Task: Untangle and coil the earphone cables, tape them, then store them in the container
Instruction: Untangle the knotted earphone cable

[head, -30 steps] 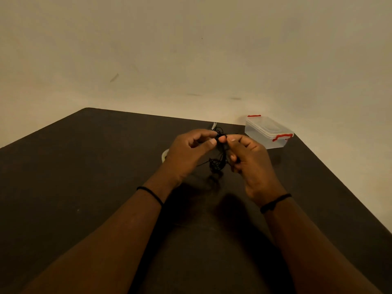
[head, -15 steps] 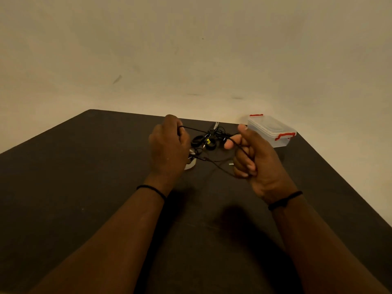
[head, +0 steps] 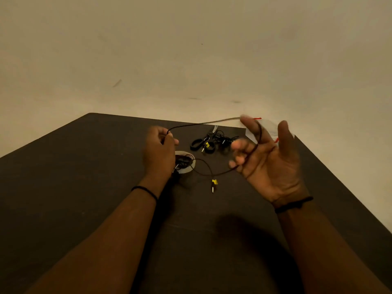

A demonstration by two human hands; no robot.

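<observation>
A black earphone cable point(head: 191, 124) is stretched above the dark worktop point(head: 63, 187), its long axis running left to right. It is pinched in the curled left hand point(head: 159, 149) and draped over the spread fingers of the right hand point(head: 269, 158), whose grip is apart. The container point(head: 268, 129) is largely hidden behind the right hand, at the worktop's far right corner.

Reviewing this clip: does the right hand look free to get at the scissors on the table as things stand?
Probably not right away. The right hand is raised, palm open, with the earphone cable looped over its fingers and running to the left hand. The scissors lie uncovered between the hands, beside another cable bundle.
</observation>
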